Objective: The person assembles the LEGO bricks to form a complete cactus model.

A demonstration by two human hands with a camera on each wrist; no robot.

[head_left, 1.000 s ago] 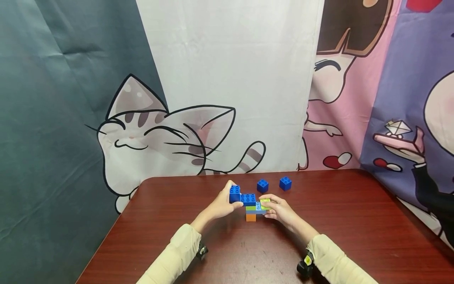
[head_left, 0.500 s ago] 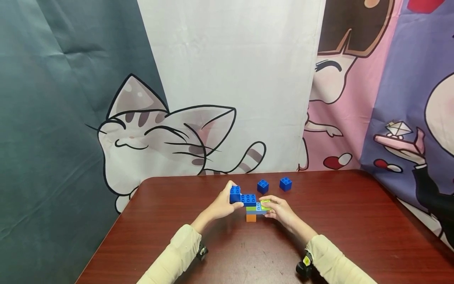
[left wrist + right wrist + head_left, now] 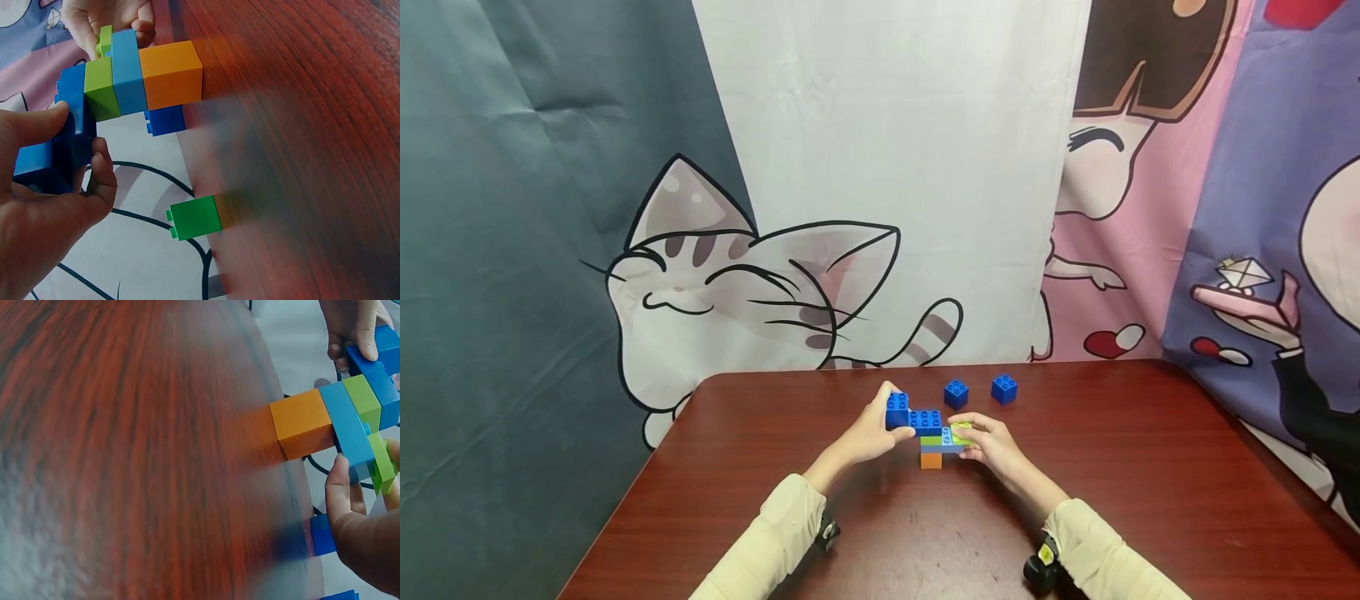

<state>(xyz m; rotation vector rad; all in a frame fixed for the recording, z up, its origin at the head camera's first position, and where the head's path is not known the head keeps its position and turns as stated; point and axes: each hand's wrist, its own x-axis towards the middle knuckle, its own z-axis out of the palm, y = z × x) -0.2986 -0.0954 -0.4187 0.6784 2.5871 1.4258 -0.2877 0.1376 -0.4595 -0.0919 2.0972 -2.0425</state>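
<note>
A stack of toy building bricks stands on an orange brick point(image 3: 172, 75) at the tabletop. Above that lies a light blue brick point(image 3: 347, 422), bearing a lime green brick point(image 3: 102, 89) and a second lime brick point(image 3: 382, 465) at its right end. A long blue brick point(image 3: 925, 423) tops the first lime one and juts left, next to a square blue brick point(image 3: 897, 410). My left hand point(image 3: 865, 432) grips these blue bricks, thumb on the long one. With my right hand point(image 3: 1000, 450) I pinch the right end, fingers at the second lime brick and the light blue brick.
Two loose blue bricks, one nearer point(image 3: 956, 393) and one farther right point(image 3: 1003, 388), sit behind the stack. A green brick point(image 3: 196, 217) stands on the table point(image 3: 1097, 467), hidden in the head view. A printed cloth point(image 3: 880, 167) hangs beyond the far edge.
</note>
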